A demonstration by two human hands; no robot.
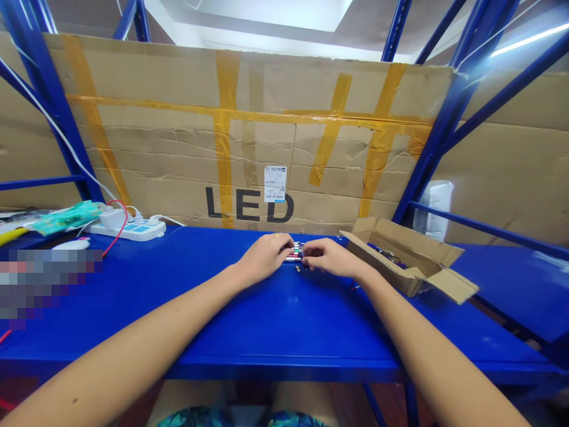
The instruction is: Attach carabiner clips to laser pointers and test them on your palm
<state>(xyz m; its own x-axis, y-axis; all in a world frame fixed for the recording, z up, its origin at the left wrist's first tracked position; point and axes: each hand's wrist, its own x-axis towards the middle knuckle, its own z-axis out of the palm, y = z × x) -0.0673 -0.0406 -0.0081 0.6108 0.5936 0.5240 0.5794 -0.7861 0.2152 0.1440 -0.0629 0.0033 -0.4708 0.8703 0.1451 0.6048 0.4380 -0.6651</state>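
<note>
Several slim pen-like sticks (292, 257), in white, red, green and silver, lie side by side on the blue table between my hands. My left hand (267, 256) is closed at their left ends, its thumb and fingers curled round them. At the other ends, my right hand (329, 257) has its thumb and fingers drawn together; a small dark bit shows at the fingertips, too little to name. Just below the sticks lie small gold-coloured pieces (297, 268). A small red and dark item (354, 287) is partly hidden beside my right wrist.
An opened cardboard box (409, 281) with dark items inside stands right of my hands. A white power strip (142, 230) with cables and a teal packet (69, 218) are at the left. Behind the blue table (284, 332) rises a taped cardboard sheet (178, 160) between blue posts.
</note>
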